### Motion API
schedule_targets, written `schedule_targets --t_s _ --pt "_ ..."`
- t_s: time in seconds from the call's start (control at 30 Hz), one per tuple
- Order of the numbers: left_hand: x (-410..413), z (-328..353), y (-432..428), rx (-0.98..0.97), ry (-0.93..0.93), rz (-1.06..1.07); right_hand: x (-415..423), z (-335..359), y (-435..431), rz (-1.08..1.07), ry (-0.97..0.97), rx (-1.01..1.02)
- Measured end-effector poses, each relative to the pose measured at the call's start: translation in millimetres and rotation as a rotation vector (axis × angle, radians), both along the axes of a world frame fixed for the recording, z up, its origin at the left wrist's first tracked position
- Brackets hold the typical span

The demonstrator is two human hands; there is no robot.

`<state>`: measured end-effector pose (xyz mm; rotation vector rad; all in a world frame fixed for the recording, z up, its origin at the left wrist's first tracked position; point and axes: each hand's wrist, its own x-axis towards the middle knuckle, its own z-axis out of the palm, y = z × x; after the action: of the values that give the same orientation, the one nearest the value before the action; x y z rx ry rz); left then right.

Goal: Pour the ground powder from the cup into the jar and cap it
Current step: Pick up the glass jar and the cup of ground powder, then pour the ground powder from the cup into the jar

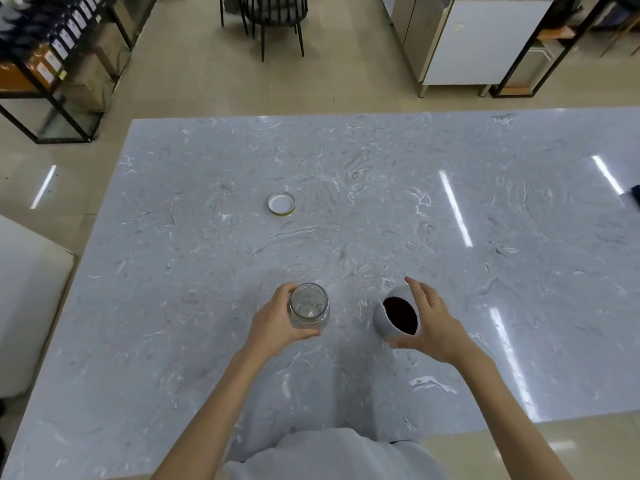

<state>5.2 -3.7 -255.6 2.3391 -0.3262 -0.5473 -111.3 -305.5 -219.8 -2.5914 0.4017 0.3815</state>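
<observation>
A clear glass jar [309,305] stands upright and uncapped on the marble table [381,202], with a few dark specks at its bottom. My left hand [275,323] wraps around its left side. A white cup [394,315] holding dark brown ground powder is tilted toward the jar, a short gap to the right of it. My right hand [431,322] grips the cup from the right side. The jar's lid [281,203] lies upside down farther back on the table, white inside with a gold rim, apart from both hands.
The table's near edge runs along my body; its left edge borders a white block [27,306]. A dark object [635,197] pokes in at the far right edge. Beyond the table stand a black chair [273,15], black shelving [52,64] and a white cabinet [478,46].
</observation>
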Motion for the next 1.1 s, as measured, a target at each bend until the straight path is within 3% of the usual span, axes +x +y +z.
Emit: schedule_targets --t_s 0.27,0.57,0.77,1.1 --pt "10 10 -5 0.044 -0.009 -0.040 0 -1 -6 -0.012 -0.141 0.144" --pt "-1 40 -30 -0.022 -0.095 -0.065 22 48 11 0.049 -0.242 0.079" --pt "9 83 -53 0.033 -0.243 -0.140 60 128 -5 0.270 -0.255 -0.120" --pt "24 157 -105 0.088 -0.350 -0.120 125 257 -16 0.704 -0.185 -0.652"
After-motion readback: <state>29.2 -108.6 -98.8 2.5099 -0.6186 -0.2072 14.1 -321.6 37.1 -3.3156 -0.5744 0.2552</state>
